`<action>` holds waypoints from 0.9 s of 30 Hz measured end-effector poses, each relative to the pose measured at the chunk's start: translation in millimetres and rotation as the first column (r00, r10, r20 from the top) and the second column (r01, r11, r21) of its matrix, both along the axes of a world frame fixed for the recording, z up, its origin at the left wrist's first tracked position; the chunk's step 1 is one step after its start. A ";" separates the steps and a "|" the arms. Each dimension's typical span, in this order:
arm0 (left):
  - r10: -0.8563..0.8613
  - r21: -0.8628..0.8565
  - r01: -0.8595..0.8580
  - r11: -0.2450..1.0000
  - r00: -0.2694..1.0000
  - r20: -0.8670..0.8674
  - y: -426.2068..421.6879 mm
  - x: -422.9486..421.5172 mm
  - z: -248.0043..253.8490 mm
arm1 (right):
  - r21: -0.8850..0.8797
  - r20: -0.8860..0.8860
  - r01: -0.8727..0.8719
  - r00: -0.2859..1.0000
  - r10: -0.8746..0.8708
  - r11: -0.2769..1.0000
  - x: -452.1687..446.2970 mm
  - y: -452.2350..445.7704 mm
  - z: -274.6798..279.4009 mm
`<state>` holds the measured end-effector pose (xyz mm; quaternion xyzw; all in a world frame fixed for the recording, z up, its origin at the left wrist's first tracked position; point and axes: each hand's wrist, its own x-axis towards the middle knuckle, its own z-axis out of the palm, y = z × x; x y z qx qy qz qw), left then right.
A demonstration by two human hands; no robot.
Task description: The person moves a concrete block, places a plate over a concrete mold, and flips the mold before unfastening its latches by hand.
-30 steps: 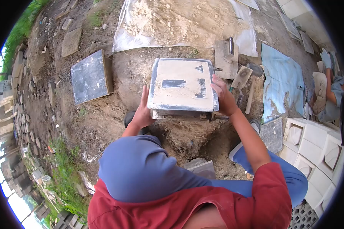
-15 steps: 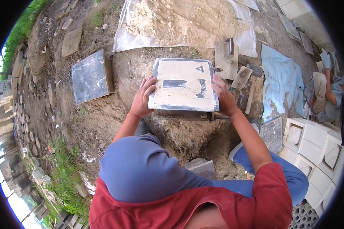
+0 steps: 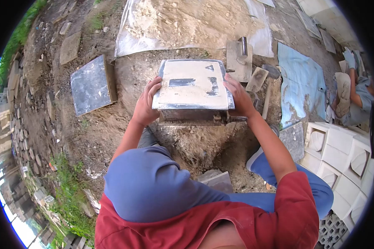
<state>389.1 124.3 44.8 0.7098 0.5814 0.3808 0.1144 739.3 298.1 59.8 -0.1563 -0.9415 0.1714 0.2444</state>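
A square plate (image 3: 195, 91) coated in pale material, with dark patches showing through, lies on top of a metal mould (image 3: 187, 116) in front of me. My left hand (image 3: 147, 99) grips the plate's left edge, fingers over its top rim. On the opposite edge, my right hand (image 3: 240, 97) holds the plate from the right. The mould has a clamp and a short rod at its lower right. The undersides of both hands are hidden.
A dark square slab (image 3: 93, 85) stands to the left. A trowel (image 3: 239, 58), a mallet (image 3: 271, 71) and a blue cloth (image 3: 301, 83) lie to the right. Pale blocks (image 3: 340, 162) are stacked at the lower right. Another person (image 3: 357, 93) sits at the far right.
My left hand has moved up along the left edge and now grips it. The plate shows slightly higher and further left in view, with more of the mould's front visible; the surroundings shifted left too.
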 end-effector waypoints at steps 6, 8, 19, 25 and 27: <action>0.014 0.019 -0.014 1.000 1.000 -0.014 5.1 1.2 4.6 | 0.007 -0.020 0.030 0.999 -0.030 1.000 8.2 -1.7 1.0; 0.014 0.019 -0.014 1.000 1.000 -0.015 6.2 0.5 6.3 | -0.043 -0.035 -0.060 0.998 0.059 0.997 20.5 2.9 8.3; 0.035 -0.104 -0.040 0.994 0.998 -0.049 19.0 -4.8 26.7 | 0.037 0.128 0.033 0.991 -0.037 0.999 25.4 -60.6 88.8; 0.028 -0.125 -0.035 0.992 0.998 -0.055 15.6 -3.2 22.3 | 0.227 0.132 0.260 0.947 -0.294 0.939 2.9 -77.4 75.1; 0.035 -0.135 -0.046 0.990 0.996 -0.079 13.2 -4.6 22.5 | 0.207 0.120 0.215 0.963 -0.242 0.955 2.9 -69.6 74.3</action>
